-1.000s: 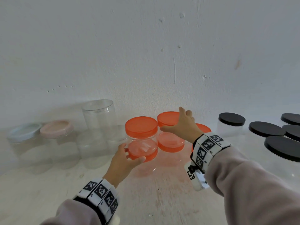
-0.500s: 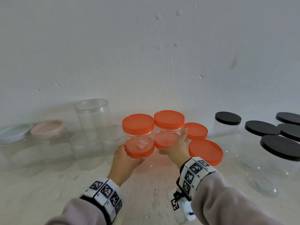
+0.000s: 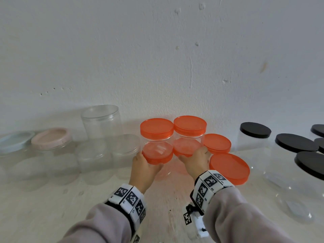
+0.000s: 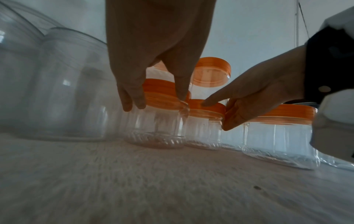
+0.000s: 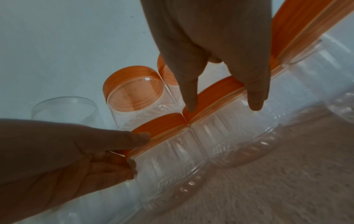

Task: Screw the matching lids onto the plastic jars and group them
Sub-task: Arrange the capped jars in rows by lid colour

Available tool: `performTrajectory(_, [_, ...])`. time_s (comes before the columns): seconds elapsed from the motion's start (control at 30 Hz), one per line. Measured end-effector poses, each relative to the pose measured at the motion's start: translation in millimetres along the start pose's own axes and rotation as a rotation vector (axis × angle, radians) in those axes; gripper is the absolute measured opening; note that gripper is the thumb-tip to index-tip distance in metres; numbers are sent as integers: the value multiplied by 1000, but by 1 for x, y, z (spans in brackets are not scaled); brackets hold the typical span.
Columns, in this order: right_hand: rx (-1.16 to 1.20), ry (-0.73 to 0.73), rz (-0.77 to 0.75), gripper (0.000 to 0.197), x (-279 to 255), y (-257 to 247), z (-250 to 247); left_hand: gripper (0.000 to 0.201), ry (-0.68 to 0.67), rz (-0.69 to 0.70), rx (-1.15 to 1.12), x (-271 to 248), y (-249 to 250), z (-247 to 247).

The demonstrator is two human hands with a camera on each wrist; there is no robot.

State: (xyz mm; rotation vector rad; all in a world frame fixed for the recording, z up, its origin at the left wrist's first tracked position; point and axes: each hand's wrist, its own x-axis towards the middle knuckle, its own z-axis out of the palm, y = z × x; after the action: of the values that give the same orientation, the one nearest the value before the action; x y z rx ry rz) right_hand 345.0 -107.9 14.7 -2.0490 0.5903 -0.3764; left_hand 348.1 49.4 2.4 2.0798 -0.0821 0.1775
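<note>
Two stacks of clear jars with orange lids stand side by side against the wall, touching. My left hand (image 3: 142, 159) grips the lid of the lower left jar (image 4: 162, 97), thumb on one side and fingers on the other. On it stands an upper jar (image 3: 157, 130). My right hand (image 3: 193, 155) pinches the lid of the lower right jar (image 5: 216, 94), one finger on top and another down its side. A second upper jar (image 3: 190, 125) stands on that one. Both lower jars rest on the table.
Two more orange-lidded jars (image 3: 217, 143) (image 3: 229, 168) sit right of my right hand. Black-lidded jars (image 3: 296, 142) fill the right side. Clear-lidded jars (image 3: 101, 120) and jars with a pink lid (image 3: 51, 137) and a blue lid (image 3: 14, 141) stand at left. A white wall (image 3: 157, 58) is behind them.
My right hand came down from the top of the upper right jar to the lower jar's lid. The left stack has closed up against the right one.
</note>
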Motion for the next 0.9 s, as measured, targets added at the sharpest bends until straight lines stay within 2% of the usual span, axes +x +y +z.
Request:
performTrajectory(0.23, [-22, -2, -11, 80, 11, 3, 8, 74, 52, -46, 58, 7, 9, 13])
performTrajectory(0.57, [-68, -9, -50, 84, 20, 0, 14, 72, 75, -93, 83, 9, 15, 17])
performTrajectory(0.9, [-72, -61, -29, 78, 12, -1, 4, 62, 34, -91, 137, 8, 17, 13])
